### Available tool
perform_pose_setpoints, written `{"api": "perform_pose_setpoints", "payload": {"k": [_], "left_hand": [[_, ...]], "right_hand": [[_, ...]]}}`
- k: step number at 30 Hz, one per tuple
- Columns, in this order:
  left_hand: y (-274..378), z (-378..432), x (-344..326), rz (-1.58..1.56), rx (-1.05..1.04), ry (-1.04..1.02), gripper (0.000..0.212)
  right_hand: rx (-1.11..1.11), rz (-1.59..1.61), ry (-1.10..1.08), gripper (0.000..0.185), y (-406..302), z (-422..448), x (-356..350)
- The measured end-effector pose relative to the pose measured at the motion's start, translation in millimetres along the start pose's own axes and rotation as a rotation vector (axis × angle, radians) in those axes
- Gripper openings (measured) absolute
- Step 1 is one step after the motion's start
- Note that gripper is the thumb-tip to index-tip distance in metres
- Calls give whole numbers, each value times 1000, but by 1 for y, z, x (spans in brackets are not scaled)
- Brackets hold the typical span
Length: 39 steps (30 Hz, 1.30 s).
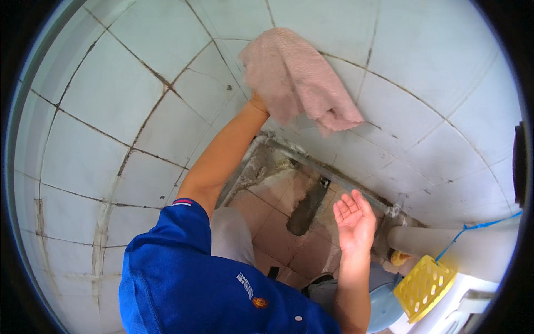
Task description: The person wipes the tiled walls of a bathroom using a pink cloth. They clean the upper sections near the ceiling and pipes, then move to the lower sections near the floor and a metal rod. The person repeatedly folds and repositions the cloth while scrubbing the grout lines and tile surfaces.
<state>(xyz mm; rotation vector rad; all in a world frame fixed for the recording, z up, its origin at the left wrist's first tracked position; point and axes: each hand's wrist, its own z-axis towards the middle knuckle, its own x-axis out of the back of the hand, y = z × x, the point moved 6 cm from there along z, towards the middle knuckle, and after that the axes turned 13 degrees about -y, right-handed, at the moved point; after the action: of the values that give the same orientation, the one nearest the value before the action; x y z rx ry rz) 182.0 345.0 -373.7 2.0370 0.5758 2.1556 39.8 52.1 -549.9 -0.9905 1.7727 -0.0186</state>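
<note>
A damp-looking pink cloth (300, 79) lies against the white wall tiles (400, 46) near the corner. My left hand (259, 101) reaches up to it; the cloth covers the fingers, so their grip is hidden, but the cloth hangs from that hand. Lower right, my right hand (353, 213) is raised above the tiled floor with its palm up, fingers slightly curled and nothing in it.
Grey pipes (333, 175) run along the foot of the wall. Reddish floor tiles (271, 229) have a dark wet patch (306, 208). At right, a yellow perforated basket (425, 288) hangs by a blue string (479, 226) beside a thick white pipe (442, 246) and a light-blue basin (381, 309).
</note>
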Motion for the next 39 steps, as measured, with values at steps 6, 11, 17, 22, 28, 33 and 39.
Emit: {"api": "perform_pose_setpoints", "payload": {"k": [6,11,17,22,28,33,39], "left_hand": [[-97,-8,36,-31,-178,526,54],[-164,1,77,-642,-346,1050,42],[-77,-48,79,-1335,-585,834,40],[11,-90,27,-2014,-585,252,58],[77,-146,-65,-2150,-336,-223,78],[68,-178,-111,-2122,-210,-447,73],[7,-183,-119,-1998,-99,-567,58]], "right_hand": [[-60,-46,-39,21,28,9,-18],[-85,-80,-52,21,38,12,-22],[-57,-122,-111,22,43,11,-30],[-32,-322,-211,29,41,1,-52],[91,-1284,-432,35,53,-14,-93],[530,-1274,-52,29,21,-20,-86],[837,-806,-293,35,-1,-7,-35]]}}
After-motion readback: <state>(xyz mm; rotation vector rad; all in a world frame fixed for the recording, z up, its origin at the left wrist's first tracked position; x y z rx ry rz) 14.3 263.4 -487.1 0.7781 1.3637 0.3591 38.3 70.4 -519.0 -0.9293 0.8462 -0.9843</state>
